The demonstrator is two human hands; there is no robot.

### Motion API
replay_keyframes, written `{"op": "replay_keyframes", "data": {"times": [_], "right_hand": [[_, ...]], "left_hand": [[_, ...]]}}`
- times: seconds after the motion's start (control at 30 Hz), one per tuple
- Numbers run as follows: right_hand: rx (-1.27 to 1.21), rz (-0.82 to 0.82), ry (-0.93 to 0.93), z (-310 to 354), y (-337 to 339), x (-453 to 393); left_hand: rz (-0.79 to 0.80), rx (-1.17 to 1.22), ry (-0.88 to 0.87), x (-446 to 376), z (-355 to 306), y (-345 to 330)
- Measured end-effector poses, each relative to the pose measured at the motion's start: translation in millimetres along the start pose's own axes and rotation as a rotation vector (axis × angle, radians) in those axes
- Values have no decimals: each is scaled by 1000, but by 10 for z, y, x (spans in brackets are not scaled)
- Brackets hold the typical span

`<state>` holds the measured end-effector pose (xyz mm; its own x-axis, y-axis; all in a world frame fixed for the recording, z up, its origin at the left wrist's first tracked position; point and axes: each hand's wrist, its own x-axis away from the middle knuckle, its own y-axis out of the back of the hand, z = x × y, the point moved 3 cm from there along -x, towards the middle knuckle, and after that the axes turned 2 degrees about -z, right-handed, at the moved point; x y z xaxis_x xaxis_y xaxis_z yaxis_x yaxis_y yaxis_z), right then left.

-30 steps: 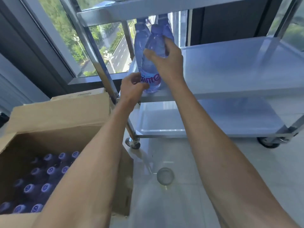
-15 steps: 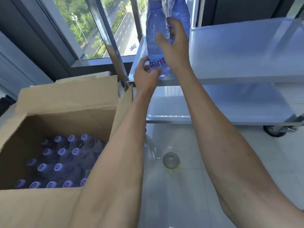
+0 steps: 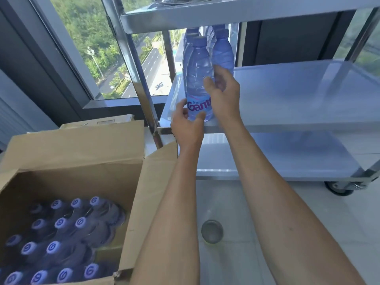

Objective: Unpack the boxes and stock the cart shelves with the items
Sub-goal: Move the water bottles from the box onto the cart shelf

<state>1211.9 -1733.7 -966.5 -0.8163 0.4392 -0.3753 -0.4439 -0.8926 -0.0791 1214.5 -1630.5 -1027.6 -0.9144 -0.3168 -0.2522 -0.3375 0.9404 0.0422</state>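
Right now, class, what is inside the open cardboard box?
The cardboard box holds upright bottles with purple caps, packed in rows. Anything beneath them, and the box's near-left corner, is hidden.

both arms outstretched, left hand and right hand cupped, fingers curled.

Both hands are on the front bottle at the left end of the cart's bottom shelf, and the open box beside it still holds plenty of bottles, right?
Not quite. The head view shows the front bottle on the middle shelf, not the bottom one. Left hand and right hand are both on it, and the box still holds plenty.
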Motion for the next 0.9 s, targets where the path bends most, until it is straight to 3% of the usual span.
{"op": "replay_keyframes", "data": {"times": [0.47,0.57,0.63,0.73,0.9], "right_hand": [[-33,22,-51,-121,19,-22],[-23,-58,-51,-113,1,6],[-28,-227,23,-64,-13,84],[22,-384,276,113,-99,172],[104,-477,512,294,-202,251]], "left_hand": [[-16,-86,-52,13,12,-58],[-52,-28,-48,87,-69,-79],[-191,108,-58,105,-247,-70],[-373,379,-67,-114,-709,43],[-304,372,-11,-681,-1130,437]]}}
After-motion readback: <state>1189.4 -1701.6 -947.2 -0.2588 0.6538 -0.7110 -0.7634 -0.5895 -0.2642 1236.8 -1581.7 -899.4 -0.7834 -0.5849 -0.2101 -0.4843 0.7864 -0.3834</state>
